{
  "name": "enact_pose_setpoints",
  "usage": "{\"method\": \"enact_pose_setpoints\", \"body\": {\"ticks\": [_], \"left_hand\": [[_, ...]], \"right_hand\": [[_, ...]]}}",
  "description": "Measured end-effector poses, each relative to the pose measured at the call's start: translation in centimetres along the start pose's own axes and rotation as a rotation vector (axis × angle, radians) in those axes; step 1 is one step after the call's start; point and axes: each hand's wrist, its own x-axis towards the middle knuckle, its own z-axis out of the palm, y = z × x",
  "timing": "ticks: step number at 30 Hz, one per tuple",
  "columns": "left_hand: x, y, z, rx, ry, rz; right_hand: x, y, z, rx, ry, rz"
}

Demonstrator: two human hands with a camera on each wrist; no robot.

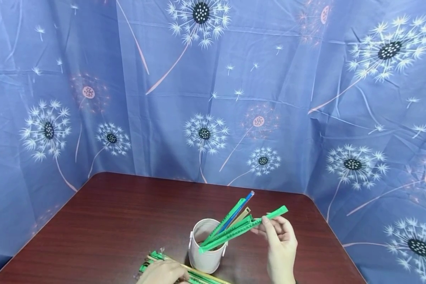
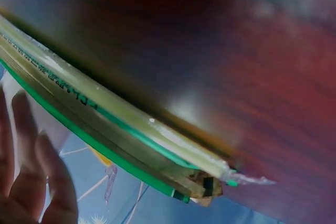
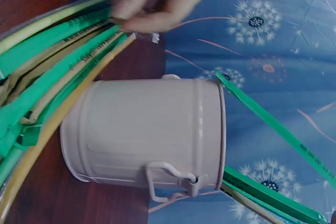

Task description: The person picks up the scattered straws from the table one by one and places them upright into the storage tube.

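Observation:
My right hand [image 1: 280,242] pinches a long green-wrapped stick [image 1: 273,213] between thumb and fingers. Its lower end crosses the rim of a white handled bucket [image 1: 205,262]. More green-wrapped sticks lean inside, along with a blue one [image 1: 237,213] and a brown one [image 1: 242,217]. On the table in front of the bucket lies a pile of wrapped sticks [image 1: 195,275], green, brown and yellow. Over this pile is my left hand [image 1: 165,272]; in the right wrist view its thumb and finger pinch at the ends of the green-wrapped sticks [image 3: 100,40].
A dark reddish wooden table [image 1: 127,213] carries everything. Blue cloth [image 1: 156,138] printed with dandelions hangs behind it and along both sides. The bucket's wire handle [image 3: 152,182] hangs down its side.

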Motion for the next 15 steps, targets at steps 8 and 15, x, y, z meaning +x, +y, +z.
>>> {"method": "enact_pose_setpoints", "body": {"ticks": [8, 15], "left_hand": [[-0.7, 0.1, 0.3, 0.084, -0.156, -0.017], [-0.9, -0.3, 0.7, 0.184, -0.137, 0.079]], "right_hand": [[0.5, 0.1, -0.3, 0.03, 0.007, -0.023], [0.0, 1.1, -0.2, -0.044, -0.013, -0.01]]}}
